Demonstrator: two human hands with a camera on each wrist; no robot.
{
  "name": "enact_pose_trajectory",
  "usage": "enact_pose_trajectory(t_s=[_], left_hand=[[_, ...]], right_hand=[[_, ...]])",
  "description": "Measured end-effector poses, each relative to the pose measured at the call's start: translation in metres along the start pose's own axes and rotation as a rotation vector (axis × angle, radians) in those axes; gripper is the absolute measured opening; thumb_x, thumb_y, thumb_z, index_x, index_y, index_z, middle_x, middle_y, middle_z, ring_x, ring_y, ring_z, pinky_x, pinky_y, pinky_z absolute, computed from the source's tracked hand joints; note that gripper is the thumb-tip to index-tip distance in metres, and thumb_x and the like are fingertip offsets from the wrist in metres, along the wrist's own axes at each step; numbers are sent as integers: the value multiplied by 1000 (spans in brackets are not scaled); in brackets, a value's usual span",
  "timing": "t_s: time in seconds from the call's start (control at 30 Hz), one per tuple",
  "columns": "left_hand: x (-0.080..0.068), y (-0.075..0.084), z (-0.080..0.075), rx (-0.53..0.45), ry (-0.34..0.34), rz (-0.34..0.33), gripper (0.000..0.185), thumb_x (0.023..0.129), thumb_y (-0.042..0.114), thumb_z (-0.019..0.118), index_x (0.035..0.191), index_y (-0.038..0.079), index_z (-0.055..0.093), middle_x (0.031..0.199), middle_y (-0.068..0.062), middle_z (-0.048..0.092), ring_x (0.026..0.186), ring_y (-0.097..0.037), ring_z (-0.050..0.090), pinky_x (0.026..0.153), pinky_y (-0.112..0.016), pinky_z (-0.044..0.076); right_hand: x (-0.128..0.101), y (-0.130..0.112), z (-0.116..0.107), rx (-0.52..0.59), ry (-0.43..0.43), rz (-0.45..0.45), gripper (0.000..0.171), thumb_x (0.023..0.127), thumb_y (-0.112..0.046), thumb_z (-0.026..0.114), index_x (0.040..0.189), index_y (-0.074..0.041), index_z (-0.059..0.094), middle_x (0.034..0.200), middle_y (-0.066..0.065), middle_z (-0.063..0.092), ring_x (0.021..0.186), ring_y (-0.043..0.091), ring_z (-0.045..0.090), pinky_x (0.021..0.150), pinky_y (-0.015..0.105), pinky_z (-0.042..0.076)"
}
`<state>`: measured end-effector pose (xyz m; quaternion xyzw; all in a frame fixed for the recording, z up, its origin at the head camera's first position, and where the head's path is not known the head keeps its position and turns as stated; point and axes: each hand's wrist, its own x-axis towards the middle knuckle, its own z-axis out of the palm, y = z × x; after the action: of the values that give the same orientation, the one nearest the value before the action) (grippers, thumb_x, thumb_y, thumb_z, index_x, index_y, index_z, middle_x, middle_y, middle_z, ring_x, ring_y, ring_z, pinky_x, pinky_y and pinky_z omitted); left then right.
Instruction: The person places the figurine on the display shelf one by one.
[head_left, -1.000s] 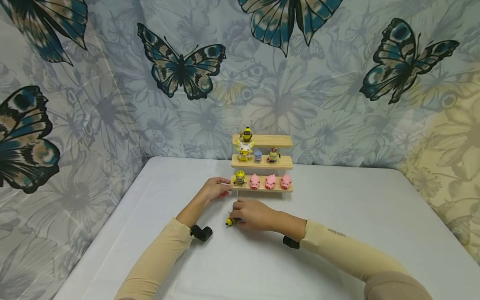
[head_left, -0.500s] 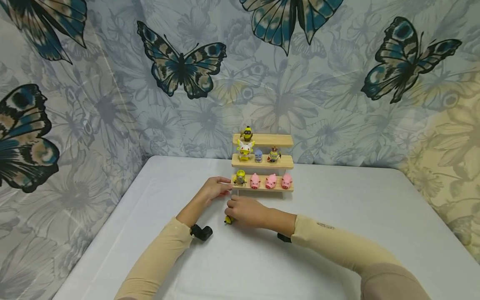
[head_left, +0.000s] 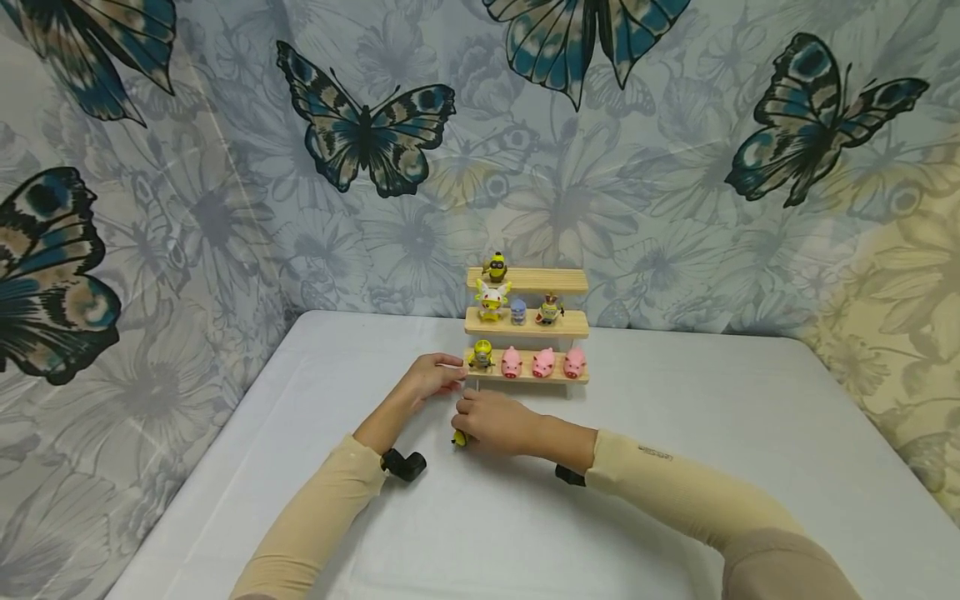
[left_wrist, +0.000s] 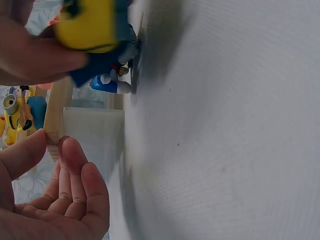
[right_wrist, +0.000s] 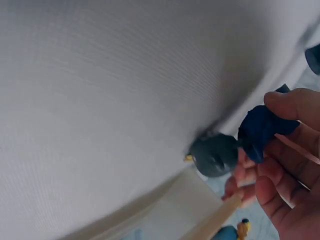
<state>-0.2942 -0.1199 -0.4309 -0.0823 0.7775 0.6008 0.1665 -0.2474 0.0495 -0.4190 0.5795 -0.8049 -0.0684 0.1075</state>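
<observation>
In the head view my left hand (head_left: 433,377) is at the left end of the lowest board of a wooden three-tier display shelf (head_left: 527,322). The left wrist view shows its thumb and a fingertip pinching the board's end (left_wrist: 56,112). My right hand (head_left: 497,423) is in front of the shelf, low over the table, pinching a yellow-and-blue toy figurine (left_wrist: 92,30). Only a bit of the figurine's yellow shows in the head view; its blue part (right_wrist: 262,127) is between thumb and fingers in the right wrist view. Beyond it, a blue-and-white figurine (left_wrist: 111,82) appears in the left wrist view.
Three pink pig figurines (head_left: 543,363) and a yellow figurine (head_left: 482,356) stand on the lowest board. Three figurines occupy the middle board, and one yellow figurine (head_left: 495,267) tops the shelf. A white cloth (head_left: 675,467) covers the table; a butterfly-patterned backdrop (head_left: 645,233) hangs behind.
My right hand has shifted slightly left and up with the figurine, covering more of it, then stays nearly still. My left hand keeps its place at the board.
</observation>
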Motion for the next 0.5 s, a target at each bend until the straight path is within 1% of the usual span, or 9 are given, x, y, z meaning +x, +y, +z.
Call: enact_pose_trajectory(t_s=[0.17,0.27,0.4,0.5], left_hand=[[-1,1,1,-8,3,-8,34,93,17,66,125,5,62,103,-7,71,77,-11,64,82,-32,53],[-2,1,1,-6,8,-5,34,94,16,65,125,4,62,103,-7,69,77,-12,64,81,-32,53],[-2,1,1,5,7,-5,35,94,17,65,125,4,62,103,-8,69,76,-11,64,78,-29,53],[-1,1,2,6,7,-9,35,94,18,66,126,4,62,103,-8,70,75,-11,63,76,-28,53]], right_hand=[[-5,7,-11,89,60,48,12,82,-17,74,94,-16,70,85,-4,63,83,13,55,79,27,47],[-7,10,-20,129,92,55,15,81,-19,76,95,-17,70,90,-2,63,90,14,58,84,28,49],[-10,14,-30,194,109,75,18,83,-19,76,99,-16,70,98,0,63,95,16,57,83,28,50],[-13,18,-36,249,105,115,21,84,-20,74,104,-15,70,104,1,64,97,17,56,82,28,51]])
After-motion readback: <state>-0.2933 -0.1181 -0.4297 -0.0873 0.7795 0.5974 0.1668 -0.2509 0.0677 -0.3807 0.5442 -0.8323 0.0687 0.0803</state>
